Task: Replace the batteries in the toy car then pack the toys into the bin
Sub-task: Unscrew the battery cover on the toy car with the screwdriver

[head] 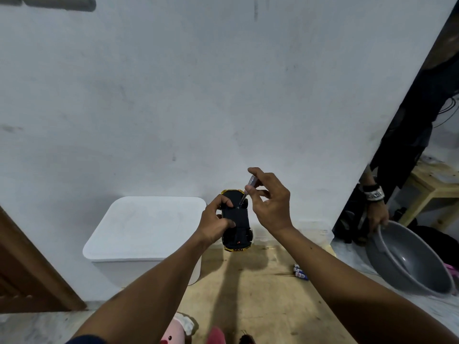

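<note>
Leftmost, a brown door [29, 264] stands at the edge of the scene, and beside it a white bin [149, 269] sits against the pale wall [198, 95] with its white lid [146, 227] on. Near the bottom edge, a pink plush toy [173, 331] shows only in part, cut off by the frame. Just right of the bin, the left grip [214, 226], a bare hand, holds the toy car [236, 219] in the air above the light wooden counter [260, 306]. Its fingers and thumb curl round the car's left side. The car is turned over, its black underside facing up and its gold body showing at the near and far ends. It lies lengthwise, one end toward the wall and the other toward the person. The right grip [270, 202] pinches a slim screwdriver [248, 188] between thumb and fingertips. The tool slants down and to the left, and its tip meets the car's underside near the far end, close to a wheel. On the counter, right of and nearer than the car, a few small batteries [300, 270] lie side by side, well apart from the bin. Farther right, past the end of the wall, another person's hand [377, 214] holds the rim of a tilted gray basin [409, 264] on the floor. Behind that, a pale wooden table [432, 184] stands at the far right.
</note>
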Demonstrator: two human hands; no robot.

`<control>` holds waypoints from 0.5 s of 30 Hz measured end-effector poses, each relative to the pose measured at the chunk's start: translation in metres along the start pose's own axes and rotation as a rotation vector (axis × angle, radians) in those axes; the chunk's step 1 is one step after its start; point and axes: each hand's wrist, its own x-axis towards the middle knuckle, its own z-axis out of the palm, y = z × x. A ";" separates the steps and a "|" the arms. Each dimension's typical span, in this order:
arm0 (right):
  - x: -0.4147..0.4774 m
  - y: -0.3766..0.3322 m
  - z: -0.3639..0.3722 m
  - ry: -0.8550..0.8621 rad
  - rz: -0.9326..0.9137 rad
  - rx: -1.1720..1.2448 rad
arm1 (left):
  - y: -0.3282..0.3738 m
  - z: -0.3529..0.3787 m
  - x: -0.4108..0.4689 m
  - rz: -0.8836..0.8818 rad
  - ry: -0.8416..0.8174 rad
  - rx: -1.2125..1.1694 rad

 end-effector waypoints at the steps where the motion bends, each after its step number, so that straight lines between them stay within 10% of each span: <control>1: 0.000 0.001 0.000 -0.014 -0.006 0.000 | 0.000 0.000 0.000 0.001 -0.001 0.003; 15: -0.001 -0.005 0.001 -0.050 -0.045 -0.014 | 0.000 -0.001 0.000 0.027 0.001 0.004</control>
